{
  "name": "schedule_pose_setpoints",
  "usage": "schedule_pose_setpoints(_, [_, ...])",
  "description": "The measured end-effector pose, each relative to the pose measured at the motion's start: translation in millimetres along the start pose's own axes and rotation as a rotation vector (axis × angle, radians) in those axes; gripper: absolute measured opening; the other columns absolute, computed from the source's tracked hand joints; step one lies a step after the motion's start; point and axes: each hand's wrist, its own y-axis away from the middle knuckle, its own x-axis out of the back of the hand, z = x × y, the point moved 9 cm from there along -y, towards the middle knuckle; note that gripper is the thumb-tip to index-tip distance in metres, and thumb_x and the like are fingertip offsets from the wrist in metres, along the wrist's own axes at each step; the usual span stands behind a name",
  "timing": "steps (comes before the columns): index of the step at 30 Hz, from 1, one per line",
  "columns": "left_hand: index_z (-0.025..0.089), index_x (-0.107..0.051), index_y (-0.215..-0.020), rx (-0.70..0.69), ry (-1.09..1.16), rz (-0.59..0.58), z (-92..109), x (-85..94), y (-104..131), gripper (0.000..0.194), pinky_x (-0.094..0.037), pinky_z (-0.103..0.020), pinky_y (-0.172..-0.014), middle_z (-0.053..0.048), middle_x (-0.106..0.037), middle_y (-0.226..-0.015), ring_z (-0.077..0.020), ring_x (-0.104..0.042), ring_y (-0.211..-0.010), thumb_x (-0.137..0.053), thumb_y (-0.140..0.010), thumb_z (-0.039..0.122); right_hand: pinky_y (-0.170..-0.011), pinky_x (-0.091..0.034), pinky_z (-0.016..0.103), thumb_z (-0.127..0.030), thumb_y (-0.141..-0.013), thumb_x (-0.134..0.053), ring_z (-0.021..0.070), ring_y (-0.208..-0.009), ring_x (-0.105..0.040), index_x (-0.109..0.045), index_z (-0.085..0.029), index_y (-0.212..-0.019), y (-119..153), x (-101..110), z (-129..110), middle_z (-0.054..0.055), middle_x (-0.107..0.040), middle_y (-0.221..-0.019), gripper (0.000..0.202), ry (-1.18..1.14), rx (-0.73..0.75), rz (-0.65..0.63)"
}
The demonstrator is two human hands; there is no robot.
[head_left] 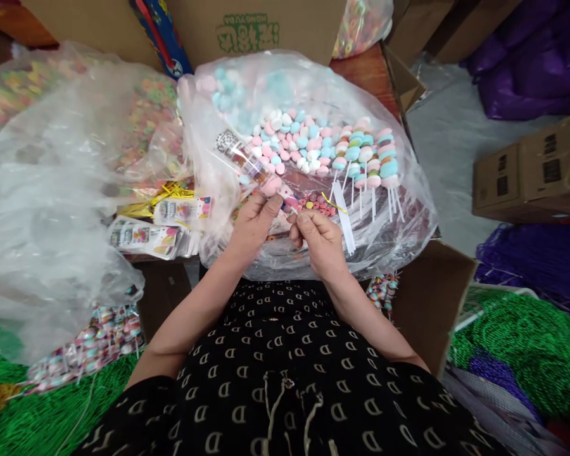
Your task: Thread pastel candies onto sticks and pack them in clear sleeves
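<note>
Over bag, fingers on candy pkt; HONGYUDA ctn, behind

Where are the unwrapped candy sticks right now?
In the head view, the unwrapped candy sticks lie right of centre on the clear plastic, beside the loose candies and beyond the right hand.

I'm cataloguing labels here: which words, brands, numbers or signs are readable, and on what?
"HONGYUDA": green, upside down, on the large carton; its bigger characters are unclear.
"D": repeated across the black clothing.
Too small or blurred: print on the held wrapper, the stacked cards and the floor carton.
No readable numbers.
</note>
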Motion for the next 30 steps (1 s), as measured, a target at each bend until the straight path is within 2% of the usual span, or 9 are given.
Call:
schedule_pose_setpoints(4, [0.025, -0.071, -0.083, -0.047, -0.264, 0.002, 7.9, 6.2, 2.4, 0.028, -0.048, -0.027, -0.066, 0.003, -0.063, -0.070, -0.0130, -0.055, -0.066, -0.073, -0.092, 0.051, -0.053, -0.046, 0.027, -0.068, -0.097, -0.057, 0.0099, -0.050, -0.051, -0.069, -0.024, -0.092, -0.7, -2.0, -11.4, -0.006, -0.059, -0.060, 0.046, 0.146, 0.073, -0.016])
schedule_pose_setpoints(8, [0.023, -0.056, -0.064, -0.071, -0.425, 0.038, 14.7, 9.0, 6.4, 0.043, -0.041, -0.028, -0.060, 0.004, -0.051, -0.058, -0.0129, -0.045, -0.058, -0.074, -0.092, 0.050, -0.062, -0.053, 0.031, -0.053, -0.105, -0.051, 0.0126, -0.052, -0.056, -0.070, -0.025, -0.108, -5.0, -2.7, -23.6, -0.005, -0.060, -0.060, 0.034, 0.307, 0.176, 0.040])
schedule_pose_setpoints(13, [0.022, -0.061, -0.073, -0.034, -0.307, 0.011, 5.5, 16.4, 4.8, 0.042, -0.042, -0.026, -0.059, 0.004, -0.056, -0.064, -0.0114, -0.049, -0.061, -0.069, -0.093, 0.058, -0.065, -0.057, 0.032, -0.041, -0.108, -0.047, 0.0152, -0.056, -0.063, -0.057, -0.029, -0.148, -13.8, -18.8, -19.5, -0.004, -0.068, -0.066, 0.043, 0.440, 0.207, -0.106])
schedule_pose_setpoints(15, [0.021, -0.064, -0.077, -0.016, -0.269, -0.001, 2.0, 19.5, 4.6, 0.042, -0.044, -0.025, -0.061, 0.004, -0.056, -0.065, -0.0106, -0.051, -0.062, -0.068, -0.093, 0.060, -0.068, -0.059, 0.032, -0.037, -0.109, -0.045, 0.0146, -0.062, -0.067, -0.060, -0.028, -0.148, -13.7, -26.6, -20.0, 0.000, -0.075, -0.078, 0.043, 0.499, 0.278, -0.159])
schedule_pose_setpoints(18, [0.022, -0.068, -0.090, 0.035, -0.159, -0.005, 0.4, 21.6, 4.9, 0.038, -0.049, -0.025, -0.068, 0.003, -0.061, -0.072, -0.0115, -0.060, -0.070, -0.073, -0.090, 0.059, -0.073, -0.062, 0.033, -0.032, -0.108, -0.042, 0.0157, -0.073, -0.072, -0.066, -0.026, -0.143, -11.5, -27.6, -22.5, 0.005, -0.081, -0.099, 0.042, 0.526, 0.388, -0.095])
schedule_pose_setpoints(21, [0.023, -0.071, -0.105, 0.069, 0.033, 0.003, 7.5, 20.0, 2.8, 0.047, -0.054, -0.028, -0.086, -0.003, -0.072, -0.096, -0.0177, -0.070, -0.097, -0.075, -0.086, 0.065, -0.075, -0.064, 0.036, -0.030, -0.107, -0.043, 0.0178, -0.077, -0.074, -0.066, -0.028, -0.143, -8.4, -25.8, -20.3, 0.006, -0.082, -0.108, 0.043, 0.523, 0.428, -0.020])
schedule_pose_setpoints(23, [0.021, -0.072, -0.105, 0.097, 0.157, -0.012, 13.2, 15.7, -0.2, 0.050, -0.055, -0.033, -0.095, -0.006, -0.075, -0.106, -0.0222, -0.070, -0.110, -0.073, -0.086, 0.068, -0.074, -0.064, 0.036, -0.029, -0.107, -0.044, 0.0180, -0.078, -0.075, -0.066, -0.030, -0.144, -6.6, -27.7, -17.3, 0.005, -0.082, -0.110, 0.043, 0.544, 0.428, -0.015])
schedule_pose_setpoints(27, [0.018, -0.072, -0.097, 0.216, 0.301, -0.013, 14.6, 5.9, -3.2, 0.029, -0.056, -0.039, -0.099, -0.004, -0.073, -0.086, -0.0239, -0.073, -0.109, -0.074, -0.093, 0.046, -0.073, -0.062, 0.033, -0.030, -0.106, -0.045, 0.0163, -0.077, -0.074, -0.068, -0.029, -0.141, -2.4, -34.1, -15.2, 0.005, -0.081, -0.114, 0.041, 0.577, 0.411, -0.023])
schedule_pose_setpoints(30, [0.018, -0.070, -0.093, 0.267, 0.305, 0.018, 11.0, 0.3, -1.1, 0.018, -0.056, -0.036, -0.097, 0.003, -0.060, -0.066, -0.0210, -0.074, -0.103, -0.071, -0.097, 0.035, -0.070, -0.059, 0.030, -0.034, -0.106, -0.046, 0.0150, -0.071, -0.072, -0.073, -0.025, -0.128, 1.1, -38.7, -15.0, 0.004, -0.081, -0.098, 0.036, 0.568, 0.373, -0.029])
